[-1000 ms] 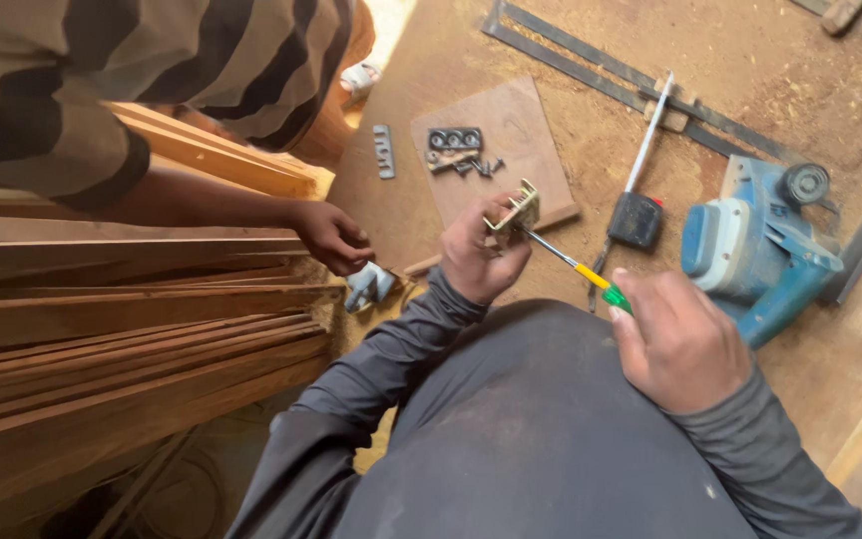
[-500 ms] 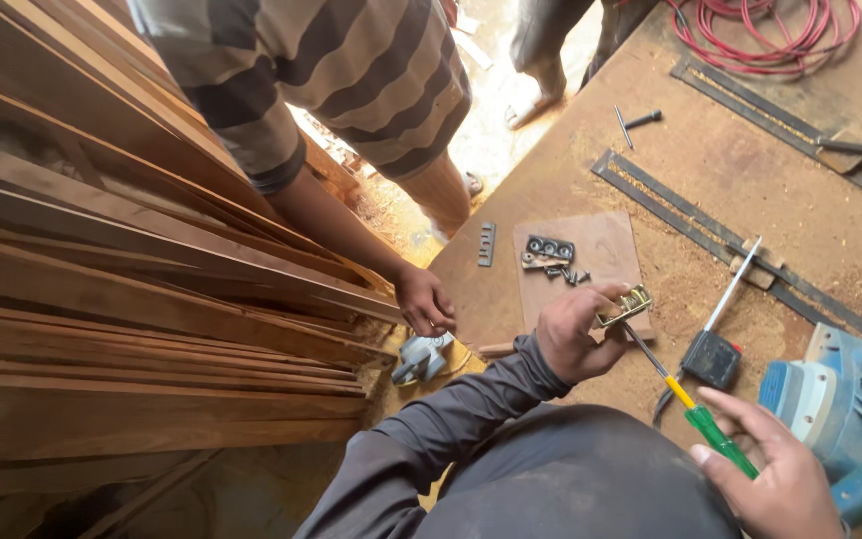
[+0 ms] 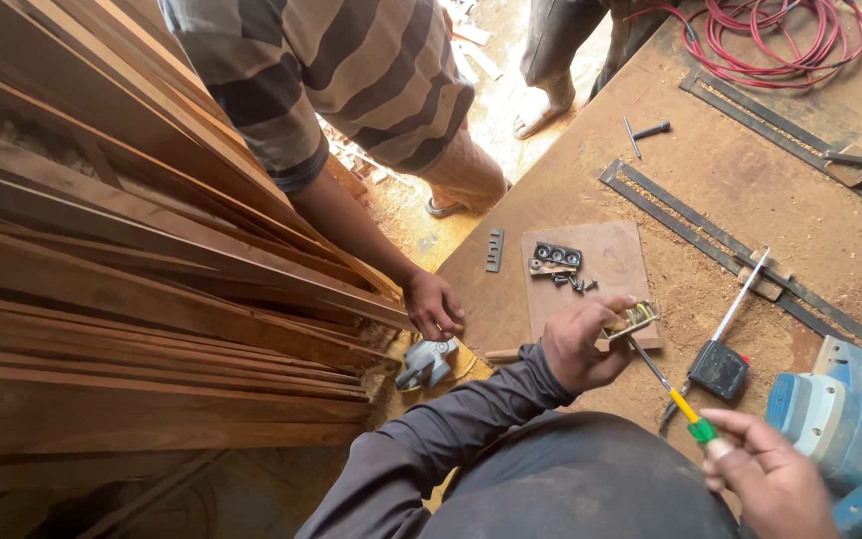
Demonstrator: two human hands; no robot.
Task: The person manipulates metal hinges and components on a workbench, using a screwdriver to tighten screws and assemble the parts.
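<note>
My left hand [image 3: 579, 342] is closed around a small brass hinge [image 3: 634, 318] held just above a square wooden offcut [image 3: 606, 262]. My right hand [image 3: 770, 477] grips the green and yellow handle of a screwdriver [image 3: 678, 399]; its metal tip reaches up to the hinge. Loose screws [image 3: 573, 282] and a dark hinge piece [image 3: 556, 258] lie on the offcut. Both of my arms wear grey sleeves.
A person in a striped shirt stands at the left, one hand [image 3: 435, 302] resting on stacked wooden planks [image 3: 132, 319]. A blue power planer [image 3: 845, 419], a try square [image 3: 725, 349], long metal rails [image 3: 695, 225], a red cable coil [image 3: 780, 40] and a small dark bracket [image 3: 495, 250] lie on the sawdust-covered workbench.
The view has swung left and upward, bringing the planks and the other person more into view. My hands keep hold of the hinge and the screwdriver, with my right hand lower in the picture.
</note>
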